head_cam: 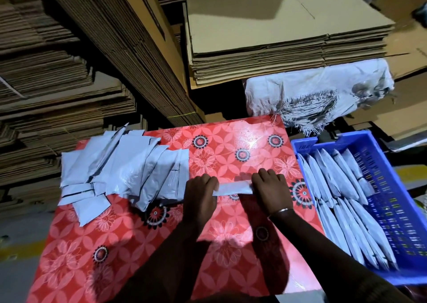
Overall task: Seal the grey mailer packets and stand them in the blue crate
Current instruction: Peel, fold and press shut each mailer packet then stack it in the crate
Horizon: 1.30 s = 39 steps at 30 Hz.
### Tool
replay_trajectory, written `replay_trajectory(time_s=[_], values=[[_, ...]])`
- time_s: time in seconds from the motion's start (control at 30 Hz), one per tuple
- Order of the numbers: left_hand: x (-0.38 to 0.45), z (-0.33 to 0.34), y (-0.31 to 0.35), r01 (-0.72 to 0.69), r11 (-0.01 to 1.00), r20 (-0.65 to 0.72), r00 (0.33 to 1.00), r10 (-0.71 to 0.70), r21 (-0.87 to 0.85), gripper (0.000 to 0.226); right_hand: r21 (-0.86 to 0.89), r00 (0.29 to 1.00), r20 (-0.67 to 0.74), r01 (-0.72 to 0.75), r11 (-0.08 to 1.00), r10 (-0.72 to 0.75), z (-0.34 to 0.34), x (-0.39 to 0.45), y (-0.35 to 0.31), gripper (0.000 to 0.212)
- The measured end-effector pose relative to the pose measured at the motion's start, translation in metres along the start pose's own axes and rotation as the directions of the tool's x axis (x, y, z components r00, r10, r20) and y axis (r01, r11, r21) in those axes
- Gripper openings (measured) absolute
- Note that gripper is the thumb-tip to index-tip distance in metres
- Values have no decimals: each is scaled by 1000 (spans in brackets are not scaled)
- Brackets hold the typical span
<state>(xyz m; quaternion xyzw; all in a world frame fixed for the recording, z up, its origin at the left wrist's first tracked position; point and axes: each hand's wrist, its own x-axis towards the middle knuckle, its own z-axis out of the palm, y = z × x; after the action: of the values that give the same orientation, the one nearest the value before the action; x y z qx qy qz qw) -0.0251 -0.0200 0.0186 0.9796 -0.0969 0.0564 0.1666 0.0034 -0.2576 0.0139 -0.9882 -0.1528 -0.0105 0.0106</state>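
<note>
Both hands, left hand (201,193) and right hand (269,188), fingers pinching a grey packet (233,188) above the surface (231,141). Press flap evenly end to end, then stand it in blue crate (390,171).

Flattened cardboard stacks (288,39) are filling the upper frame; a white sack (318,94) is lying beside a floral tablecloth (231,145).

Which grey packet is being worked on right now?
The grey packet gripped between both hands at the table's middle; the others lie loose in the left pile or stand in the blue crate.
</note>
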Motion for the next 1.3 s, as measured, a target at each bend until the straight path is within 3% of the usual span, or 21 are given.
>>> replay_trajectory(time_s=[0.1,0.27,0.37,0.47,0.57,0.63,0.7,0.83,0.97,1.13,1.3], values=[[4,-3,3,16,1000,-8,1000,-16,8,25,18,999,-49,-2,1000,3,4,1,3,19],[-42,33,-1,-8,1000,219,976,4,13,27,43,982,188,-10,999,2,48,-42,6,37],[-67,50,-2,11,999,293,956,-25,49,21,81,969,247,-33,996,12,56,-69,2,39],[-68,54,1,14,998,245,969,-27,55,17,143,982,182,-76,987,50,48,-67,-4,33],[-55,52,12,25,998,180,983,-35,58,28,303,999,28,24,953,-34,50,-55,-13,31],[-46,55,20,76,997,186,979,-77,12,49,377,995,-16,93,922,-94,56,-46,-21,42],[-39,64,25,143,985,220,968,-120,-96,61,391,991,39,100,915,-125,65,-37,-28,54],[-36,90,26,312,899,275,933,-230,-308,59,351,971,205,42,935,-121,87,-32,-35,62],[-54,108,26,169,981,159,975,-153,-95,57,302,969,228,22,953,-94,107,-35,-32,62],[-48,116,31,193,977,170,964,-205,86,61,295,977,204,-3,955,-61,107,-38,-35,62],[-49,114,31,177,977,161,967,-195,118,64,288,979,195,5,958,-64,103,-40,-27,64]])
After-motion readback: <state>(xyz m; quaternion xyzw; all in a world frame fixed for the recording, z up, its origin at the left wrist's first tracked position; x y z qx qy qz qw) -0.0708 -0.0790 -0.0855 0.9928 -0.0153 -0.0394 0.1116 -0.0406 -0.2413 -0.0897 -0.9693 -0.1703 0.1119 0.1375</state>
